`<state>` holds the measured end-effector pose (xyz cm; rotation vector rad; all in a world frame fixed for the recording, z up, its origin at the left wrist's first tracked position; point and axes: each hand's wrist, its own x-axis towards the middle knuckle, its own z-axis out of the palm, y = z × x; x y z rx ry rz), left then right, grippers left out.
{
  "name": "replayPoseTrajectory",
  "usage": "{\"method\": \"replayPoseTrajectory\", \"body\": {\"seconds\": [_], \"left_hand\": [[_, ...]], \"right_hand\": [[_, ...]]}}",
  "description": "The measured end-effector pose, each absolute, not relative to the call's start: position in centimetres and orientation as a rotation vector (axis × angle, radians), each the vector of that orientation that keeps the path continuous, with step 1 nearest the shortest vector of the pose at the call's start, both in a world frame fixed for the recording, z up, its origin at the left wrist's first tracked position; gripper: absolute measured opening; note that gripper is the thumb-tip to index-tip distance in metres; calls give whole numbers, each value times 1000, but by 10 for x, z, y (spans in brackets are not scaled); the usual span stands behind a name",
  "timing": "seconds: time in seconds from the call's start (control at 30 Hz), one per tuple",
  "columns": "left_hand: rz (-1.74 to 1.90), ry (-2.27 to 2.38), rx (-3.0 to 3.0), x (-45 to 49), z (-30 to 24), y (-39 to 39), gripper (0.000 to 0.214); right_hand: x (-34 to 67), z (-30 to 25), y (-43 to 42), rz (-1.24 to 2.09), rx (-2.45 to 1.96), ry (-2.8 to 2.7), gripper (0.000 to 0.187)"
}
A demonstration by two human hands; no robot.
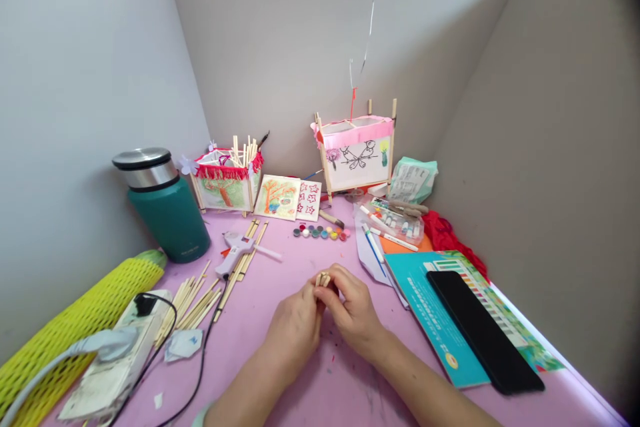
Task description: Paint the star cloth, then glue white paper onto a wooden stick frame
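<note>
My left hand [296, 319] and my right hand [356, 307] meet above the purple tabletop, fingers closed around a small bundle of wooden sticks [323, 279]. Only the pale stick ends show; the fingers hide the rest. Beyond the left hand lies a light purple glue gun [234, 253], resting near joined wooden sticks [254, 255]. Loose wooden sticks [183, 300] are heaped further left. Small round paint pots [320, 233] sit in rows beyond both hands.
A teal bottle [173, 220], power strip [113, 367] and black cord occupy the left. Red-fringed [220, 192] and pink-trimmed [357, 165] paper lanterns stand at the back. On the right, a black case [485, 330] lies on a blue book [430, 320]. Grey partitions enclose the table.
</note>
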<state>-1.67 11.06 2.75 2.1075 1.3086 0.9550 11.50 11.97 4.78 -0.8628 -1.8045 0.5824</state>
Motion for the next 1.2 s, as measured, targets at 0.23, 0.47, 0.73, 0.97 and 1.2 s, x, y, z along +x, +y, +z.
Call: {"method": "replayPoseTrajectory", "body": {"seconds": [0.23,0.47,0.73,0.97,1.2], "left_hand": [[891,1370,2131,-16,32,110,25],[777,1587,2157,-10,35,106,27],[714,1547,2205,-16,35,108,39],[713,1458,2043,-20,40,111,41],[797,1384,1892,-21,44,113,32]], "right_hand": [[114,46,124,633,-911,-1766,16],[113,41,124,638,-951,-1707,17],[120,47,124,783,-833,-1826,17],[119,39,126,782,-924,-1679,15],[120,35,128,715,-981,-1553,13]]}}
